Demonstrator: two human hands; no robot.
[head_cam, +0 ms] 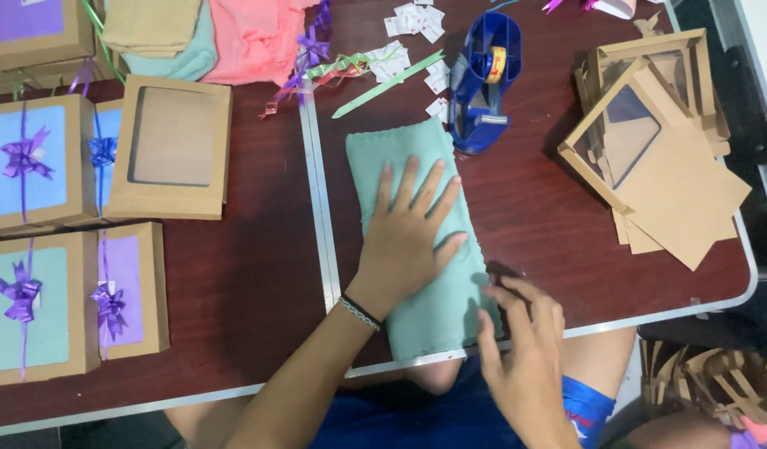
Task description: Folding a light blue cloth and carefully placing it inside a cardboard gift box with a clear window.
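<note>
A folded mint-green towel (404, 154) lies lengthwise on the dark red table (250, 283), just right of the table's metal seam. My left hand (407, 241) presses flat on its middle, fingers spread, a braided band on the wrist. My right hand (521, 349) is at the towel's near right corner by the table edge, fingers curled at the fabric's edge; whether it pinches the fabric I cannot tell.
A blue tape dispenser (482, 79) stands just beyond the towel. Flat and half-built brown window boxes (658, 158) pile at the right. An open brown box (171, 150) and ribboned closed boxes (34, 166) fill the left. Folded pink and green towels (225, 37) and ribbon scraps lie at the back.
</note>
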